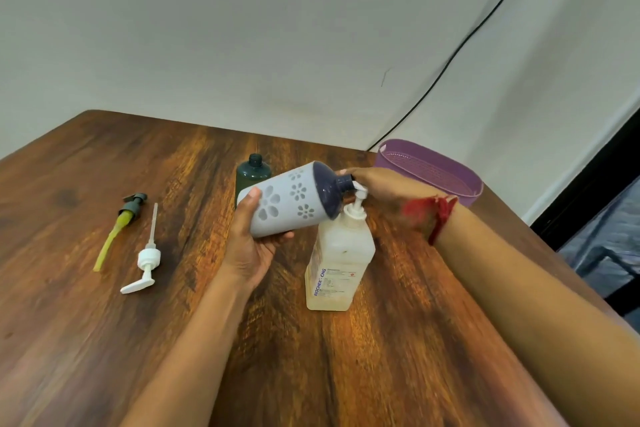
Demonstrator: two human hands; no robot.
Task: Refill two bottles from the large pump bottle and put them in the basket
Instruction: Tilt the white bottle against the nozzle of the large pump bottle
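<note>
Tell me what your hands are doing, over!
Left hand holds flowered bottle tilted, neck at spout. Right hand atop large pump bottle. Green bottle stands behind.

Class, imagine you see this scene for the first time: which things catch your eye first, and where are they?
At the centre, the left hand holds a flower-patterned bottle tilted, its dark neck at the spout of the large pump bottle, whose pump top the right hand touches. A purple basket stands far right. A white pump and a grey pump lie loose on the left.
</note>
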